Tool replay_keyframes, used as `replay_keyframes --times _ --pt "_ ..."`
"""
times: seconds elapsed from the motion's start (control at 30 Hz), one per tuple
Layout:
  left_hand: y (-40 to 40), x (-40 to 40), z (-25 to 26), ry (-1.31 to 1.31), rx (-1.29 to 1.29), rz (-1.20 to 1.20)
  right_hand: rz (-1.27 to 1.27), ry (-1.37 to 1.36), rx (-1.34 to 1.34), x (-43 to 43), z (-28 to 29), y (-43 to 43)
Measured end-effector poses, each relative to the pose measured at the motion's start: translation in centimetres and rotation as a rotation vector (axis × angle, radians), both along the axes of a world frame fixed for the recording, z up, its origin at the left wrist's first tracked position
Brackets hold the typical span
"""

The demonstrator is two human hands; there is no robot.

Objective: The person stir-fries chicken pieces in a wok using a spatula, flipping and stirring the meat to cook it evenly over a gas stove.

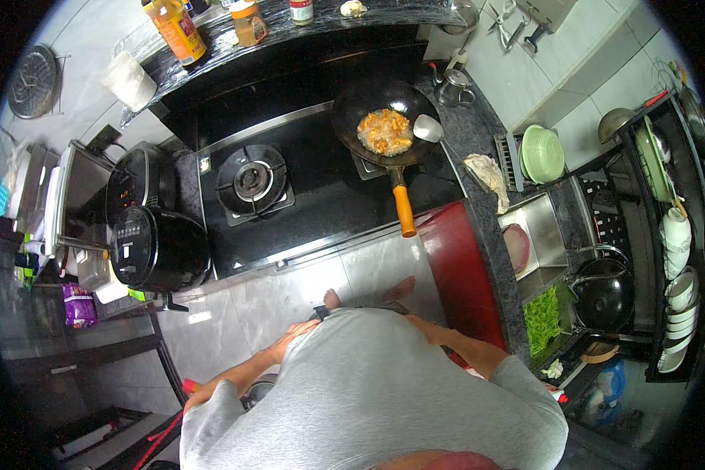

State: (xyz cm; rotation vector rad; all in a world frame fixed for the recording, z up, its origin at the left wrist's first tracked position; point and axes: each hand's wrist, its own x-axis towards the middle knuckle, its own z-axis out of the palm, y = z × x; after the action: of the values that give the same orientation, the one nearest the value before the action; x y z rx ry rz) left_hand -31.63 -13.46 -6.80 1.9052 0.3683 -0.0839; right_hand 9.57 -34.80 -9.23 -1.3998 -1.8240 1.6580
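Observation:
My left hand [305, 329] rests at my waist against the hem of the grey T-shirt [376, 376], beside a small dark item [321, 313]. Whether its fingers grip anything cannot be told. My right forearm runs in behind the shirt front, which hides that hand. Ahead of me, a dark wok [352, 138] with an orange handle [405, 211] sits on the right burner. Browned orange pieces of food [386, 130] bubble in oil in it. A metal wok spatula [428, 128] leans over the wok's right side. Both hands are away from the wok.
A bare gas burner [251, 181] is left of the wok. Black cookers [158, 249] stand at the left. Right are a metal kettle [453, 88], a crumpled cloth [489, 176], green baskets [541, 154], a sink [543, 229] and green vegetables [541, 323]. A film-wrapped shelf [323, 35] bears bottles.

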Motion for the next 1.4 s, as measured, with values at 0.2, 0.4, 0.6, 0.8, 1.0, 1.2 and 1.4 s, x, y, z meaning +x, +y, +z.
replay_keyframes --times 0.2,0.4,0.6,0.8,1.0,1.2,1.4 --pt "0.5 -0.3 -0.3 -0.010 0.023 -0.037 0.037 -0.062 -0.046 -0.9 0.1 -0.3" --pt "0.8 -0.1 -0.2 0.032 0.012 -0.044 -0.020 -0.140 -0.102 -1.1 -3.5 -1.8" --pt "1.4 0.0 -1.3 0.009 -0.008 -0.047 -0.079 0.034 0.075 -1.0 -5.1 -2.7" --pt "0.8 -0.6 -3.9 -0.040 0.097 -0.093 -0.040 -0.013 0.125 -0.8 -2.9 -1.5" --pt "1.4 0.1 -3.5 -0.041 0.153 -0.127 -0.035 0.126 0.103 -1.1 -0.5 0.6" --pt "2.1 1.0 0.1 -0.051 0.089 -0.135 -0.140 0.037 0.029 -1.2 -3.9 -2.0" --pt "1.8 1.0 1.9 0.045 0.095 -0.101 -0.038 -0.117 -0.210 -0.6 -0.7 0.1"
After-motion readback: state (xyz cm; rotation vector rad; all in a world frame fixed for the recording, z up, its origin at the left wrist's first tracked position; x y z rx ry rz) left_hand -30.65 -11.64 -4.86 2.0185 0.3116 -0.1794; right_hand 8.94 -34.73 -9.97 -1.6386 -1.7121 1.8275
